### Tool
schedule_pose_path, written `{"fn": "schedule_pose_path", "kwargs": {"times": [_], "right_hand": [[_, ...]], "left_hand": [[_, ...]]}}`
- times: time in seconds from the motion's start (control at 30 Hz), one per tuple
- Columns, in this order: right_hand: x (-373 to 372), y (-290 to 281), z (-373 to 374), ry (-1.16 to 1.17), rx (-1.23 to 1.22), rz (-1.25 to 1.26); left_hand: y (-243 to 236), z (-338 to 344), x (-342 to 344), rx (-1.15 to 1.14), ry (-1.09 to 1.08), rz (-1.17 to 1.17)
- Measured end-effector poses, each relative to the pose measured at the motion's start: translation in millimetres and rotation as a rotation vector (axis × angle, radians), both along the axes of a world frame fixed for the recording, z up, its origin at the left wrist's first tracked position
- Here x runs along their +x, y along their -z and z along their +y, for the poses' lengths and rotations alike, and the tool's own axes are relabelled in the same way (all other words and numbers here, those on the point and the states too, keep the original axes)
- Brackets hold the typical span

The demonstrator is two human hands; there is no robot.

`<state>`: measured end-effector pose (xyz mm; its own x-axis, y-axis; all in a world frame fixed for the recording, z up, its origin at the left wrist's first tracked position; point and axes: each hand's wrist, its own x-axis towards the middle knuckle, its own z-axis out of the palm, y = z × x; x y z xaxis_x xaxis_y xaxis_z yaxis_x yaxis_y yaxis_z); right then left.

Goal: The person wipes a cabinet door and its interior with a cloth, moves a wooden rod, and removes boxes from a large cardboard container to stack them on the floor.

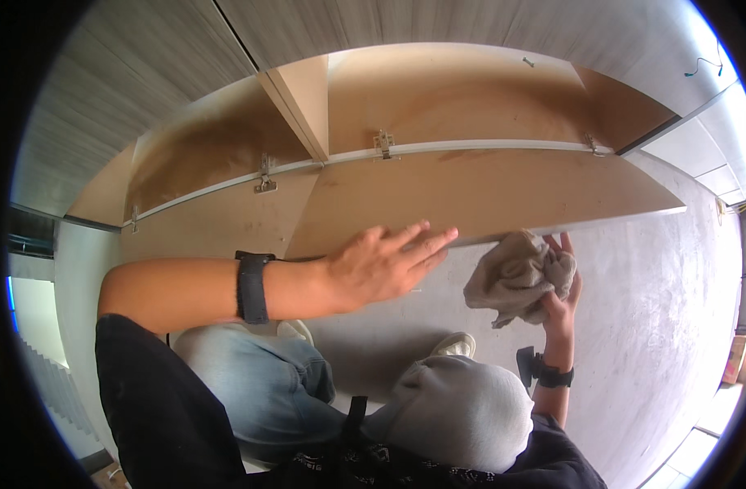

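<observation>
The open cabinet door (470,196) lies folded down like a flap, and everything else sits around it. Behind its hinged edge the cabinet interior (438,98) recedes into brown shadow; a dark smear there is hard to read, and the view's dark rim cuts off the cabinet's far left end. Beyond the door's free front edge, the grey floor (650,310) spreads wide and bare toward the right. Below the door, the person's bent knees in jeans (267,383) and a grey padded lump (462,416) hide much of the ground, with only the toe of a pale shoe (453,344) showing. The left hand (385,265) rests flat across the door's front edge, fingers straight and spread, gripping nothing. Just right of it, at that same edge, the right hand (560,289) clutches a crumpled beige cloth (515,273), which covers most of its fingers.
</observation>
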<state>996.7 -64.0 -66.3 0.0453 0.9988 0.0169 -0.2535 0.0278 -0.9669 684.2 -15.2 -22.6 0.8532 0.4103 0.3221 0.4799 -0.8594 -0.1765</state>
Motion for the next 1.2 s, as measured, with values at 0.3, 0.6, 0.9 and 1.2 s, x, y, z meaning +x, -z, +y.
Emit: {"fn": "schedule_pose_path", "kwargs": {"times": [0.3, 0.6, 0.9, 1.2], "right_hand": [[-46, -21, 97, -0.094, 0.056, -0.884], [-63, 4, 139, 0.224, 0.247, -1.263], [4, -26, 167, 0.574, 0.308, -1.664], [28, -30, 212, 0.406, 0.379, -1.523]], "left_hand": [[-45, 80, -3, 0.062, -0.140, -0.110], [-26, 138, -15, 0.377, -0.099, -0.108], [-17, 158, -24, 0.427, -0.197, -0.063], [-18, 189, -29, 0.456, -0.229, -0.108]]}}
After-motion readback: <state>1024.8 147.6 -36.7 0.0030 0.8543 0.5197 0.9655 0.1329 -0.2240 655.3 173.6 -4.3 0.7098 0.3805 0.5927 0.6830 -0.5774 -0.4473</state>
